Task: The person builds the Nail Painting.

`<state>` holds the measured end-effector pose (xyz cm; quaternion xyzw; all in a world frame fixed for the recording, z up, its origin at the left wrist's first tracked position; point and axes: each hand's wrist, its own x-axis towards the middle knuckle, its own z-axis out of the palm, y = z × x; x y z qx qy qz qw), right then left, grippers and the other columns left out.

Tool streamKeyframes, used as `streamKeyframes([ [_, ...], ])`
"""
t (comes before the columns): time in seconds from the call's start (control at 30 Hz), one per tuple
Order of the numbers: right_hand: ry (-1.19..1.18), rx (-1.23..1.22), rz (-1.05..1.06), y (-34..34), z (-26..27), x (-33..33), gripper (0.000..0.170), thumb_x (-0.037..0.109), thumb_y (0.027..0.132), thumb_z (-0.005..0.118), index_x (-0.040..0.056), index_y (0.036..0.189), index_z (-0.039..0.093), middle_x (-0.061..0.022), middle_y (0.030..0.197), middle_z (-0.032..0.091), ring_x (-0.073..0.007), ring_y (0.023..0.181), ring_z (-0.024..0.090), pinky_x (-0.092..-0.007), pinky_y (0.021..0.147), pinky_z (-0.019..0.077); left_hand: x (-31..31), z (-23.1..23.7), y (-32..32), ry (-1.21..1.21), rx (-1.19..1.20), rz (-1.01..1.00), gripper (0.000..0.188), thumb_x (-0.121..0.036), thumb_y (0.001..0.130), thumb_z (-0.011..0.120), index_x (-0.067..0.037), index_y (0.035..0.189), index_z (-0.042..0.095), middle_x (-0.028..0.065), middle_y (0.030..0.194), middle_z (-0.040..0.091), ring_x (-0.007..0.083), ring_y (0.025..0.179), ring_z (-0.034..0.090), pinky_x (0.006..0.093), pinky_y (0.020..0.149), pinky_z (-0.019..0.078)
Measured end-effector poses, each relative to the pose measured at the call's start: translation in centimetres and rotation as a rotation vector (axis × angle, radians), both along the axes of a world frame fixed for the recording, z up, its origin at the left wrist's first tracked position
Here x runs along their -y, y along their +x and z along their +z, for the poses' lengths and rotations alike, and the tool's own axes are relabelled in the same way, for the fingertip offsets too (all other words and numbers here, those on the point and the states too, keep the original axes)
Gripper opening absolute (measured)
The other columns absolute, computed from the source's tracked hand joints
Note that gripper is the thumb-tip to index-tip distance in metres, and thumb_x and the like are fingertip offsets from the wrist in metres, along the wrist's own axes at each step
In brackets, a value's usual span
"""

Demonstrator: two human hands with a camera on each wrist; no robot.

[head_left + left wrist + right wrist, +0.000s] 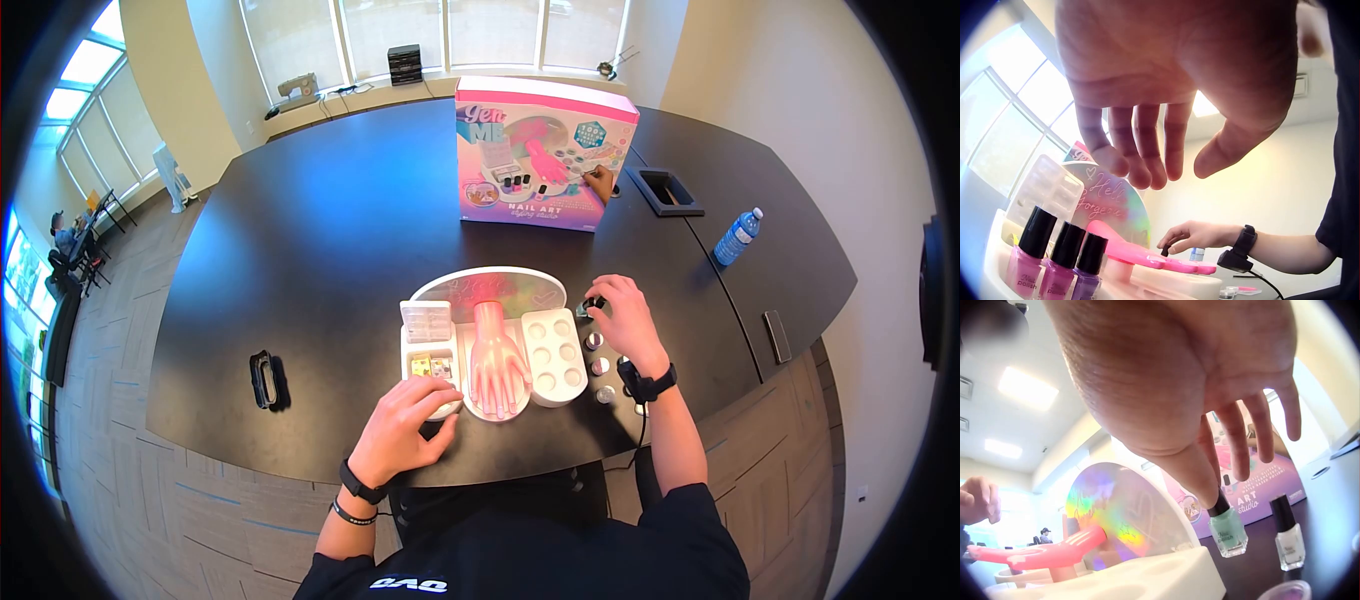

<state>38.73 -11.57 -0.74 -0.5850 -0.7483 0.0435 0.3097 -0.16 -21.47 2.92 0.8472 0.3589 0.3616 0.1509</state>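
Note:
My right hand [630, 325] pinches the black cap of a mint-green nail polish bottle [1230, 534], just right of the white nail studio. A pale nail polish bottle [1290, 545] stands upright beside it. My left hand [405, 425] hovers over the studio's front left corner, fingers relaxed and holding nothing. Three nail polish bottles, pink [1025, 269], deeper pink [1060, 265] and purple [1089, 269], stand below it in the left wrist view. A pink model hand [495, 365] lies palm down between the left compartments and the six-well tray [541, 354].
An iridescent backboard [530, 290] rises behind the model hand. Small round pots [600, 367] line the right side. Farther back stand the nail art box [545, 215] and a water bottle [738, 238]. A black band-like object [264, 380] lies left, a flat phone-like one [776, 337] right.

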Motion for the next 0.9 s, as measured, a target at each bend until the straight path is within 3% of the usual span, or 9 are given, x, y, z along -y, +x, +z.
streamKeyframes([
  [0.27, 0.114, 0.027, 0.061, -2.9, 4.3, 3.9, 0.022, 0.006, 0.085, 0.083, 0.007, 0.106, 0.074, -0.0098, 0.124, 0.07, -0.0347, 0.126, 0.062, -0.0483, 0.11, 0.0484, 0.3, 0.2, 0.5, -0.029, 0.038, -0.02, 0.031, -0.002, 0.081, 0.079, -0.003, 0.111, 0.077, 0.0137, 0.109, 0.075, 0.0348, 0.102, 0.073, 0.0434, 0.092, 0.0606],
  [0.47, 0.07, -0.081, 0.229, -5.8, 6.5, 6.4, 0.02, 0.013, 0.089, 0.082, 0.0083, 0.107, 0.074, -0.0102, 0.107, 0.073, -0.0352, 0.111, 0.067, -0.0486, 0.11, 0.0486, 0.4, 0.2, 1.4, -0.073, 0.081, -0.038, 0.031, 0.001, 0.084, 0.08, -0.003, 0.114, 0.077, 0.0143, 0.114, 0.077, 0.0341, 0.105, 0.075, 0.042, 0.094, 0.061],
  [0.7, -0.03, -0.106, 0.414, -8.3, 6.8, 8.0, 0.021, 0.011, 0.089, 0.084, 0.0102, 0.109, 0.077, -0.006, 0.106, 0.077, -0.0295, 0.108, 0.071, -0.0508, 0.115, 0.0464, 0.4, 0.0, 2.2, -0.056, 0.134, -0.063, 0.036, -0.002, 0.088, 0.081, -0.004, 0.123, 0.073, 0.0126, 0.119, 0.074, 0.0348, 0.108, 0.073, 0.0437, 0.095, 0.0604],
  [0.9, 0.002, -0.131, 0.54, -10.2, 6.7, 8.9, 0.023, 0.014, 0.092, 0.081, 0.0081, 0.113, 0.076, -0.0075, 0.105, 0.074, -0.0301, 0.102, 0.068, -0.0442, 0.104, 0.0494, 0.4, -0.3, 2.6, -0.058, 0.143, -0.058, 0.042, -0.002, 0.087, 0.084, -0.004, 0.127, 0.072, 0.0142, 0.123, 0.075, 0.0349, 0.112, 0.074, 0.0433, 0.099, 0.0599],
])
